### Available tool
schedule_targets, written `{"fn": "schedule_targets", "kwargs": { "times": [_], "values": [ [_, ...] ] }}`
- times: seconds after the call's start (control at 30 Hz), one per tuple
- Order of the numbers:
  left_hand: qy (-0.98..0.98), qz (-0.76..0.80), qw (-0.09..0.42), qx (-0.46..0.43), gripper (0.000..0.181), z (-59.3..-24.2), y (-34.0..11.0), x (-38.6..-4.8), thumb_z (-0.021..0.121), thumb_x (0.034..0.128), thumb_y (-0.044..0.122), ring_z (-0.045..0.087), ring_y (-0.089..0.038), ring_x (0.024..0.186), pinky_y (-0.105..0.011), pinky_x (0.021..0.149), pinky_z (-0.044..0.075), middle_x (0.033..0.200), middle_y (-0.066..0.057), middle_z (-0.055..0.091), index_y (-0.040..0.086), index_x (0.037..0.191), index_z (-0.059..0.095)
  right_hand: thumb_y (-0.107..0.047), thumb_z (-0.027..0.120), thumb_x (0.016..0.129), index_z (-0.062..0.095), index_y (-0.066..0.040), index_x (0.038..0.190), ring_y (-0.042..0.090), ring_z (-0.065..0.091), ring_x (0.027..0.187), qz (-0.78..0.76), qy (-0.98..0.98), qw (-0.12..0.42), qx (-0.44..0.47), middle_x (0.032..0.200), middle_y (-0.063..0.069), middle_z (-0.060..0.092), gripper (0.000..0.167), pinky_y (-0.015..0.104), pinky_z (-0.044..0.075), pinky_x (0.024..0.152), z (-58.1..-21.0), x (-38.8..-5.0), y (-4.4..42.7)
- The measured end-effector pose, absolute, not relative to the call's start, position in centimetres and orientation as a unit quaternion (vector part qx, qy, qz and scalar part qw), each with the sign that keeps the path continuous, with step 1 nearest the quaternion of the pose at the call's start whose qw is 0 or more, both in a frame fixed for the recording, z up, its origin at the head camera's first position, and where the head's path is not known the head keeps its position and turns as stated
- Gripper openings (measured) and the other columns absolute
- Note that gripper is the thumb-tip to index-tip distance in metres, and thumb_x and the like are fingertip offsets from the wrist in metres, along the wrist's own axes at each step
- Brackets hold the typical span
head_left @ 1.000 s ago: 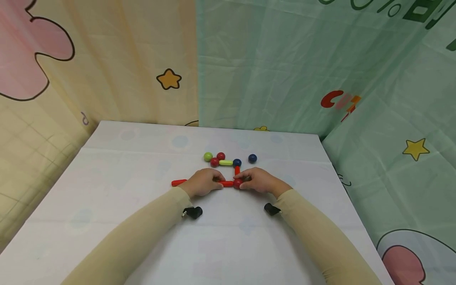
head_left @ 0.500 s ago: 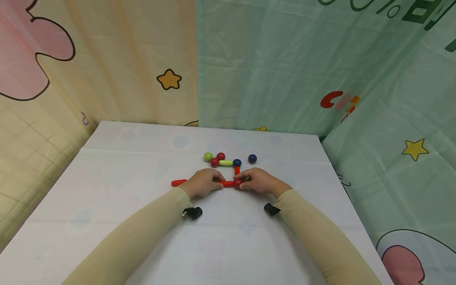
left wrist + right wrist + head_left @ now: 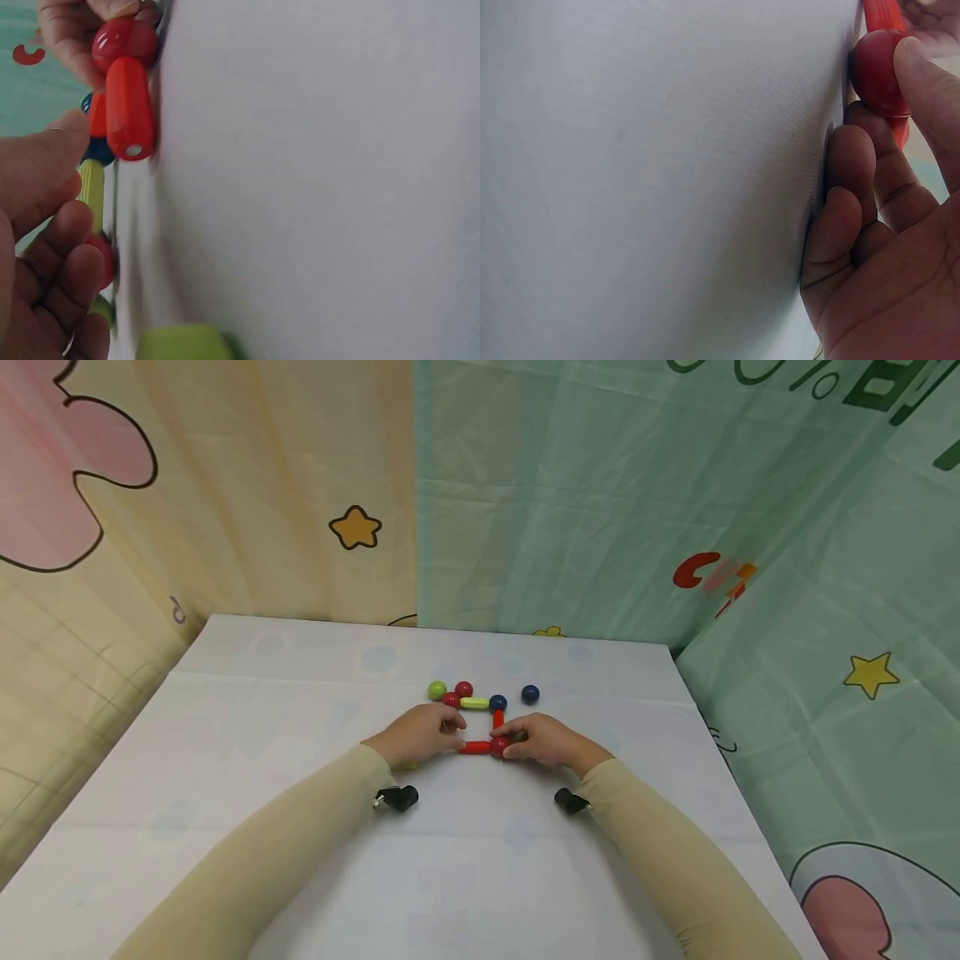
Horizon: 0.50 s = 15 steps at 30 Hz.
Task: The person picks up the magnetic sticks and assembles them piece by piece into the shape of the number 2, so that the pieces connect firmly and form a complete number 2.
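Observation:
My right hand (image 3: pixel 551 743) pinches a red ball (image 3: pixel 497 747) between thumb and fingers; the right wrist view shows the thumb on this ball (image 3: pixel 874 71). From it a red rod (image 3: pixel 475 747) points left, its free end showing a small metallic disc in the left wrist view. Another red rod (image 3: pixel 498 719) runs back from the held ball to a blue ball (image 3: pixel 497 703), which joins a yellow-green rod (image 3: pixel 475 703) ending at a red ball (image 3: pixel 451 699). Beside the first rod's free end my left hand (image 3: pixel 417 735) hovers, fingers loosely bent, holding nothing.
Behind the joined pieces lie a green ball (image 3: pixel 437 691), another red ball (image 3: pixel 463 690) and a separate blue ball (image 3: pixel 530 694). A yellow-green piece (image 3: pixel 407 767) shows partly under my left hand. Printed curtains (image 3: pixel 540 527) enclose the white table (image 3: pixel 480 860).
My left hand has let go of the red rod and shifted slightly left and back. It now covers where a red piece showed at the left. The right hand stays on the red ball.

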<state>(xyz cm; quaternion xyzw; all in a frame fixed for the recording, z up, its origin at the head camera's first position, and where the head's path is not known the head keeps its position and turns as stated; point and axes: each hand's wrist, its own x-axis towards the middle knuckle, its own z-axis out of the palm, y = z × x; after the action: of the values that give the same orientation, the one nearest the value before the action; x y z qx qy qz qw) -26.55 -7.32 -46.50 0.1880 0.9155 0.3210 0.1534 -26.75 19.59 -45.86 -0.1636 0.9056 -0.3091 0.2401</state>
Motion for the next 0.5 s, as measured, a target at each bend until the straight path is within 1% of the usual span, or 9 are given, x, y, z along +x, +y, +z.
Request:
{"fn": "schedule_targets", "kwargs": {
  "times": [0.07, 0.13, 0.27, 0.4, 0.5],
  "values": [
    [0.914, 0.34, 0.134, 0.175, 0.028, -46.1, -8.1, -27.2, 0.076, 0.0979, 0.033, 0.061, -0.021, 0.104, -0.038, 0.095, 0.053, 0.11, 0.001, 0.069, 0.019, 0.122, 0.073, -0.02, 0.077, 0.097, 0.074, -0.027, 0.134, 0.019, 0.06, 0.114, -0.308, 0.906, 0.24, -0.162, 0.134, 0.001, 0.07, 0.038, 0.039, 0.052, 0.102, -45.8, -26.7, 19.5],
    [0.915, 0.356, 0.109, 0.157, 0.028, -45.6, -8.9, -27.8, 0.075, 0.0992, 0.03, 0.06, -0.025, 0.108, -0.041, 0.097, 0.053, 0.115, -0.003, 0.067, 0.017, 0.124, 0.072, -0.02, 0.077, 0.097, 0.074, -0.028, 0.134, 0.019, 0.06, 0.113, -0.305, 0.908, 0.238, -0.161, 0.133, 0.001, 0.07, 0.038, 0.039, 0.052, 0.101, -45.8, -26.7, 19.5],
    [0.924, 0.353, 0.07, 0.128, 0.037, -45.4, -10.2, -29.1, 0.074, 0.0999, 0.023, 0.059, -0.031, 0.122, -0.048, 0.109, 0.051, 0.132, -0.01, 0.063, 0.013, 0.134, 0.067, -0.02, 0.077, 0.097, 0.074, -0.028, 0.134, 0.019, 0.06, 0.111, -0.303, 0.909, 0.236, -0.16, 0.134, 0.0, 0.07, 0.038, 0.038, 0.052, 0.1, -45.8, -26.7, 19.4],
    [0.931, 0.339, 0.072, 0.114, 0.048, -45.6, -10.7, -30.2, 0.073, 0.1005, 0.022, 0.055, -0.034, 0.135, -0.053, 0.117, 0.045, 0.148, -0.014, 0.056, 0.012, 0.146, 0.059, -0.02, 0.078, 0.097, 0.074, -0.028, 0.134, 0.019, 0.059, 0.112, -0.303, 0.909, 0.237, -0.158, 0.134, 0.0, 0.07, 0.038, 0.038, 0.051, 0.1, -45.8, -26.7, 19.4],
    [0.931, 0.337, 0.086, 0.113, 0.053, -45.8, -10.7, -30.8, 0.072, 0.101, 0.021, 0.053, -0.035, 0.139, -0.056, 0.12, 0.041, 0.155, -0.014, 0.053, 0.015, 0.151, 0.055, -0.019, 0.078, 0.096, 0.074, -0.028, 0.134, 0.02, 0.059, 0.112, -0.306, 0.908, 0.24, -0.154, 0.133, 0.001, 0.07, 0.039, 0.037, 0.052, 0.099, -45.8, -26.6, 19.4]
  ]
}}
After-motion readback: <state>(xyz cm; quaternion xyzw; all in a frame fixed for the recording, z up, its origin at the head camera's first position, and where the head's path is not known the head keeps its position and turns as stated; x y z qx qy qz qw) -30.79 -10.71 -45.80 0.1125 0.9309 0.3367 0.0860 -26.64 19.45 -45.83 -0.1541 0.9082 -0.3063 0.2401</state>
